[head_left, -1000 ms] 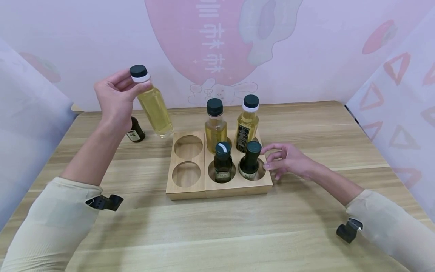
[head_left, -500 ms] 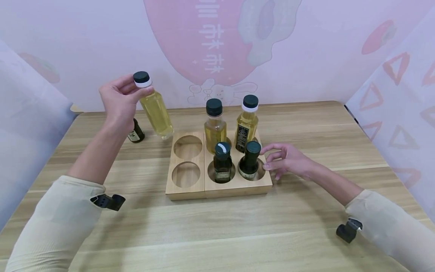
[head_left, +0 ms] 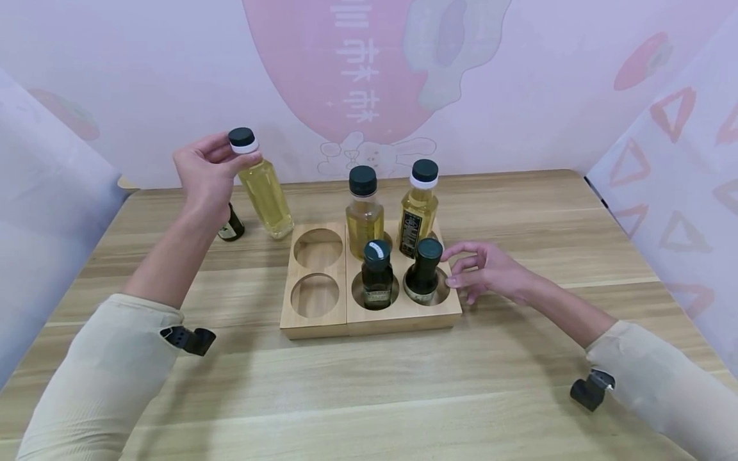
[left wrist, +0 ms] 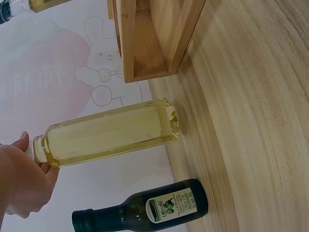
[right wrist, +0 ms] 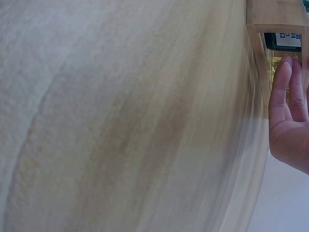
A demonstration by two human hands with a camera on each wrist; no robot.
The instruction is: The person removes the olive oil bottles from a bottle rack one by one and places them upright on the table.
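My left hand [head_left: 203,176] pinches the neck of a clear, dark-capped bottle of yellow oil [head_left: 265,198]. The bottle leans a little, its base above the table, just off the back-left corner of a wooden bottle rack [head_left: 317,328]. In the left wrist view, a dark green olive-oil bottle [left wrist: 171,205] stands beside the held one, and in the head view the left hand partly covers it. My right hand [head_left: 490,274] touches the rack's right side with loosely bent fingers, near a dark, green-capped bottle [head_left: 425,275]. The rack's two left holes show bare wood.
In the rack's back holes stand two yellow-oil bottles, one plain [head_left: 365,224] and one black-labelled [head_left: 418,218]. Another dark bottle [head_left: 377,282] occupies the front middle hole. Behind the wooden table [head_left: 369,397] rises a printed backdrop [head_left: 519,115].
My left hand has moved slightly right and down with the yellow-oil bottle, bringing its base lower beside the rack. My right hand stays in place at the rack's side.
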